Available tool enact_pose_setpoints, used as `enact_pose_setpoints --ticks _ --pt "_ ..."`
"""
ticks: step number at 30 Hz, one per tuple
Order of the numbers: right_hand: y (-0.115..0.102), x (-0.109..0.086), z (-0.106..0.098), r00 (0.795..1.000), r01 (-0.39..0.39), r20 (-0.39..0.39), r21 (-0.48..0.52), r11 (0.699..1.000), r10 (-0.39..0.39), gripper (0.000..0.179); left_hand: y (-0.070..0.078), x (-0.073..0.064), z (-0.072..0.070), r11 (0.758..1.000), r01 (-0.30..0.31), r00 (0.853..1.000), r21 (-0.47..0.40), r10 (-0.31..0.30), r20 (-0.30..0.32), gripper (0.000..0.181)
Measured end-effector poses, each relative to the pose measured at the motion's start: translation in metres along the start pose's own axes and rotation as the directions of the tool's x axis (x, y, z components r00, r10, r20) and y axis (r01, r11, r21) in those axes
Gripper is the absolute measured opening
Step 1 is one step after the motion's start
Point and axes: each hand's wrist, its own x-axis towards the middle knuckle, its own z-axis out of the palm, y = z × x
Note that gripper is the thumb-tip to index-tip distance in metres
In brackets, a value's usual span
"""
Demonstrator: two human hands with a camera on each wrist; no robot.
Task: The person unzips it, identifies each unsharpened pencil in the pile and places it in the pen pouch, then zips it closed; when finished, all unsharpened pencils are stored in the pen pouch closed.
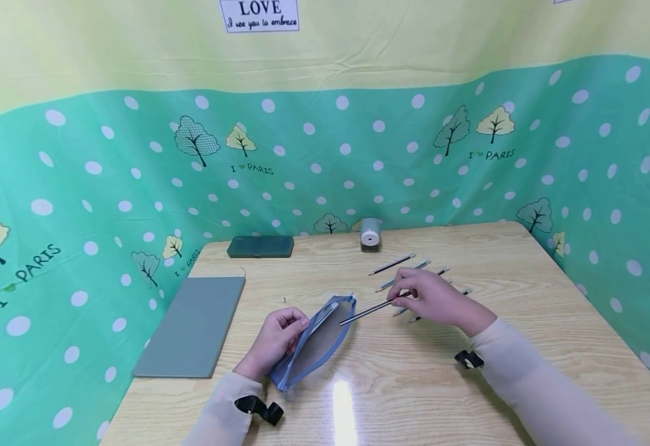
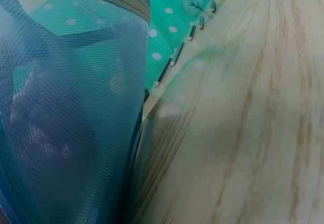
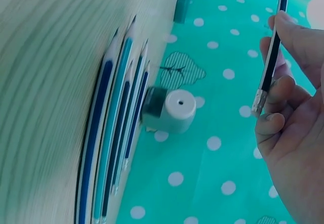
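My left hand (image 1: 276, 339) grips the near-left rim of a blue mesh zip pouch (image 1: 330, 354), whose mouth gapes open to the right. At least one light-coloured pencil (image 1: 323, 316) lies inside, along that rim. In the left wrist view the see-through mesh pouch (image 2: 96, 97) fills the left side, and my fingers are hardly made out. My right hand (image 1: 427, 296) pinches a black-and-white striped pencil (image 1: 373, 310), its far end over the pouch mouth. The right wrist view shows the eraser end of this pencil (image 3: 260, 100) beside my curled fingers.
Several pencils (image 1: 393, 264) lie in a slanted row under and beyond my right hand. A pencil sharpener (image 1: 370, 235) and a dark green case (image 1: 260, 246) stand at the back edge. On the left lies a grey board (image 1: 193, 328). A dotted green curtain (image 1: 347, 148) encloses the table.
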Motion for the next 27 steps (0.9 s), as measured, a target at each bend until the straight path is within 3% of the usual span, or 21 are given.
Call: enact_pose_setpoints --ticks 8,27 --pt "-0.012 0.011 0.007 1.000 0.025 0.001 -0.058 0.998 -0.025 0.013 0.000 0.000 0.002 1.000 0.002 1.000 -0.009 -0.002 0.003 0.023" --pt "-0.029 0.033 0.023 0.983 0.185 0.002 -0.068 0.980 -0.185 0.018 0.000 0.000 0.007 0.999 0.009 1.000 -0.049 -0.009 0.008 0.025"
